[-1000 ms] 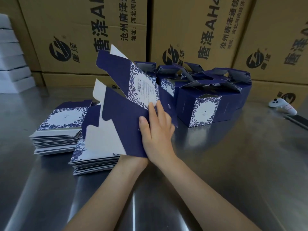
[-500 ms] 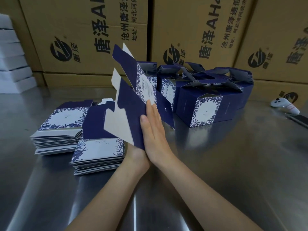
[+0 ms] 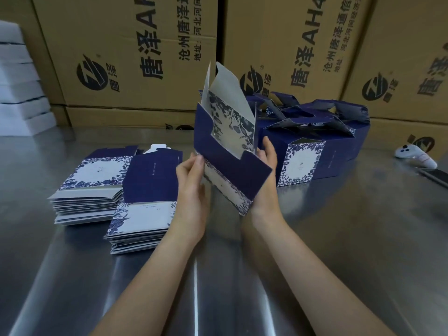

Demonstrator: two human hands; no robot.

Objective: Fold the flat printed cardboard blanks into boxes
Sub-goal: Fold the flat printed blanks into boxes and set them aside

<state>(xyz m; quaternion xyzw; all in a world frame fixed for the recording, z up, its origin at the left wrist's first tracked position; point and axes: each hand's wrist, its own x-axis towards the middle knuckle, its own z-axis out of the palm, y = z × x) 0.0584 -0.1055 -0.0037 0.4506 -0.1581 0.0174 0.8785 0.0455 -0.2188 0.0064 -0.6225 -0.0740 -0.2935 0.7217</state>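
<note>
I hold one navy and white floral cardboard blank [image 3: 230, 151] upright above the steel table, partly opened, with its white flaps pointing up. My left hand [image 3: 191, 190] grips its left edge with thumb and fingers. On the right side, my right hand [image 3: 266, 170] holds the blank, fingers curled behind the panel. Two stacks of flat blanks lie to the left: a far stack [image 3: 89, 190] and a near stack [image 3: 143, 214]. Several folded navy boxes [image 3: 315, 146] stand behind the held blank.
Large brown printed cartons [image 3: 145, 57] wall off the back of the steel table [image 3: 339, 238]. White foam blocks [image 3: 19, 81] are stacked at the far left. A white handheld controller [image 3: 414, 156] and a dark flat device [image 3: 436, 177] lie at the right edge.
The blank has been lifted off the near stack, swung right and stood upright. My hands, pressed together at its lower edge before, now hold it on opposite sides.
</note>
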